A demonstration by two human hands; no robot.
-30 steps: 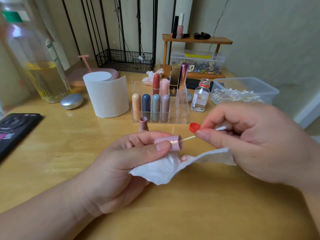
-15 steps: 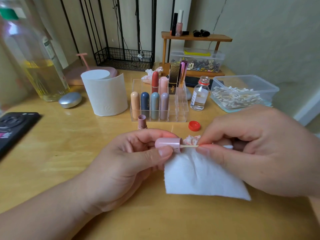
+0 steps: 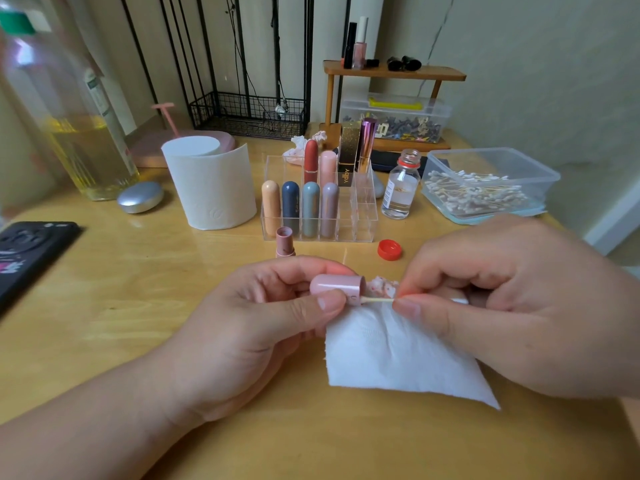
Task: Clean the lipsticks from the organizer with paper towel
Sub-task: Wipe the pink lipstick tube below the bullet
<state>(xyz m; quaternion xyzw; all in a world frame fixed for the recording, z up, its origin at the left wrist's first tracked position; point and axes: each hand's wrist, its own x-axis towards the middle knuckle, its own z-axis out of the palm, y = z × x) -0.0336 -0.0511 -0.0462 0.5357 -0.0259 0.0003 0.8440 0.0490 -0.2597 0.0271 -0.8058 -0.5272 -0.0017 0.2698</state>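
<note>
While the left hand [image 3: 249, 327] grips a pink lipstick cap [image 3: 337, 289] laid on its side, thumb in front and fingers curled behind, the right hand [image 3: 512, 306] pinches the stick of a cotton swab [image 3: 377, 300] whose tip sits in the cap's open mouth. A paper towel [image 3: 398, 355] hangs below both hands, its stained, crumpled top bunched just behind the swab; I cannot tell which hand pins it.

An uncapped lipstick [image 3: 285, 242] stands on the desk [image 3: 138, 306] just in front of the clear organizer [image 3: 363, 220], where capped lipsticks [image 3: 310, 209] fill the near row and others stand in the far one. Right of the organizer sit a red lid [image 3: 389, 249], an open small bottle [image 3: 400, 188] and a plastic tub [image 3: 540, 188] of swabs. A towel roll [image 3: 207, 185] stands to its left.

The step looks like swabbing residue out of the cap, with most lipsticks yet to be done. The thin stick could bend or snap if pushed at an angle, and the cotton tip might stay inside. Colour on the towel's bunched top is close to the fingers and could smear back onto the cap. The uncapped lipstick stands near the left knuckles, so a forward nudge would topple it. A wide sweep of the right wrist could knock over the open bottle.
</note>
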